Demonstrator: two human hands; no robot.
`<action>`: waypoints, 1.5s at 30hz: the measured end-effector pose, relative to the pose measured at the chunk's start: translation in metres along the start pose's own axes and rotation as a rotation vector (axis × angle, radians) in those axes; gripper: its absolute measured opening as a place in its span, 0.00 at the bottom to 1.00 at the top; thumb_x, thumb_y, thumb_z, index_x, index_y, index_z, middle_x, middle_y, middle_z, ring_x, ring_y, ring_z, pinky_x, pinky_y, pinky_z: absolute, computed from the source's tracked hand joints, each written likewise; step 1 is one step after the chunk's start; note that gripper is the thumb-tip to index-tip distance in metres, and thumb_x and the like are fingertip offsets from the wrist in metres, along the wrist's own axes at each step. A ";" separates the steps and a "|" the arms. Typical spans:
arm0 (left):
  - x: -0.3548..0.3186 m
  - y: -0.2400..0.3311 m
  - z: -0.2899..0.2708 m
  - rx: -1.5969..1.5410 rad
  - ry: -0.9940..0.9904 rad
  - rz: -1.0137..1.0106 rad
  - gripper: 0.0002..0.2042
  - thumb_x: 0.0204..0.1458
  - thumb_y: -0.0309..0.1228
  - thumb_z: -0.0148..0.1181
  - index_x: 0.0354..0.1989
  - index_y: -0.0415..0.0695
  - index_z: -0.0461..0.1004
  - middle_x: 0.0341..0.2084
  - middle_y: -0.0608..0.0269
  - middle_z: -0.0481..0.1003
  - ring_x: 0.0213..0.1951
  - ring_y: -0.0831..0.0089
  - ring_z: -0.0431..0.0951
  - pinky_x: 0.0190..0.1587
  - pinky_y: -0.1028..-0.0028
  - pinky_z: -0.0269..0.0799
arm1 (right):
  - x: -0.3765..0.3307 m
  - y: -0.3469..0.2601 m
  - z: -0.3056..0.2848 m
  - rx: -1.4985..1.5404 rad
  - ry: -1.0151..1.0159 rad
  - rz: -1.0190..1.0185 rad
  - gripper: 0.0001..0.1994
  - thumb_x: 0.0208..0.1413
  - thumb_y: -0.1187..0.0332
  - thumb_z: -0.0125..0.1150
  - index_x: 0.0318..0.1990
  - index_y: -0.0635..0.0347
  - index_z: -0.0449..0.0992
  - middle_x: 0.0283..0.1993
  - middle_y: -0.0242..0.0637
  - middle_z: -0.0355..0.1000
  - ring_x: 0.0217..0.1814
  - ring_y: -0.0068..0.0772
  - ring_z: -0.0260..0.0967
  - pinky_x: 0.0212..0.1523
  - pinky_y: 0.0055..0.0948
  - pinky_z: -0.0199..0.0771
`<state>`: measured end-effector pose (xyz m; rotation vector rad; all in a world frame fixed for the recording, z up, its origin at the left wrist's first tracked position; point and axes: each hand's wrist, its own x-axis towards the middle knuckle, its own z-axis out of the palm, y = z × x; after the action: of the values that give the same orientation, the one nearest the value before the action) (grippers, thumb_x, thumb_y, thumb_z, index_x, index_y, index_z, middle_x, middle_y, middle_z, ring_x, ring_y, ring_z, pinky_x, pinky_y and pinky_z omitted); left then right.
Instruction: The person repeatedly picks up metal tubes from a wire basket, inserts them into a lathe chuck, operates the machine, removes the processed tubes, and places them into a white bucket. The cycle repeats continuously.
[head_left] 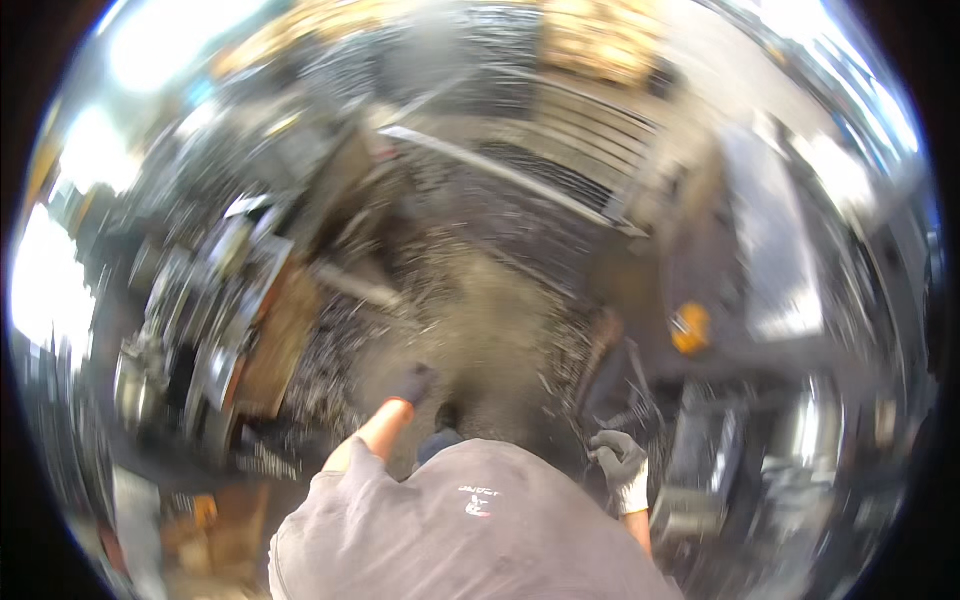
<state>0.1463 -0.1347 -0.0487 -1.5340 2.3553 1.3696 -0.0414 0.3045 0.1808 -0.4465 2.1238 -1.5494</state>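
Observation:
My left hand, in a dark glove with an orange cuff, hangs in front of my body above the floor. Motion blur smears its fingers, and no held thing shows there. To the right, my right hand wears a grey glove with a white cuff and hangs low beside my grey shirt. Its fingers are curled in; whether a thin thing lies in them is too blurred to make out. A dark shoe shows on the floor between the hands.
Dark shavings litter the floor. Ahead lies a metal frame with bars. A cluttered bench with a brown side stands left. On the right are a yellow object and a long pale metal panel. Everything is blurred.

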 end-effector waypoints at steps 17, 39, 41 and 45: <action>-0.282 -0.356 -0.389 0.078 1.620 -1.286 0.25 0.73 0.46 0.46 0.70 0.43 0.70 0.65 0.50 0.76 0.62 0.53 0.79 0.62 0.60 0.75 | 0.344 -0.068 0.435 -0.893 -0.995 -0.458 0.17 0.55 0.55 0.66 0.44 0.56 0.87 0.39 0.51 0.83 0.43 0.53 0.83 0.47 0.44 0.81; 0.562 0.232 -0.341 0.162 0.477 0.291 0.22 0.62 0.36 0.60 0.63 0.39 0.74 0.57 0.46 0.78 0.59 0.48 0.79 0.62 0.57 0.72 | 0.823 -0.171 0.430 0.186 -0.757 -0.016 0.20 0.61 0.73 0.64 0.60 0.70 0.78 0.51 0.43 0.82 0.49 0.31 0.81 0.55 0.31 0.83; 0.710 0.316 -0.358 0.357 0.603 0.687 0.27 0.61 0.36 0.61 0.67 0.41 0.69 0.57 0.44 0.77 0.58 0.46 0.78 0.63 0.54 0.71 | 0.932 -0.175 0.426 0.350 -0.625 0.012 0.29 0.62 0.69 0.67 0.69 0.70 0.68 0.57 0.46 0.79 0.49 0.33 0.81 0.53 0.32 0.85; 0.957 0.422 -0.381 0.844 0.563 0.258 0.40 0.58 0.41 0.67 0.76 0.45 0.55 0.65 0.43 0.71 0.62 0.45 0.74 0.65 0.51 0.68 | 1.134 -0.135 0.449 0.783 -0.475 0.282 0.51 0.60 0.59 0.70 0.80 0.67 0.42 0.72 0.60 0.64 0.53 0.44 0.81 0.54 0.42 0.87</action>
<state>-0.5048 -1.0329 0.0390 -1.4529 2.8972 -0.1791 -0.7456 -0.6828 -0.0082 -0.1908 1.0594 -1.7326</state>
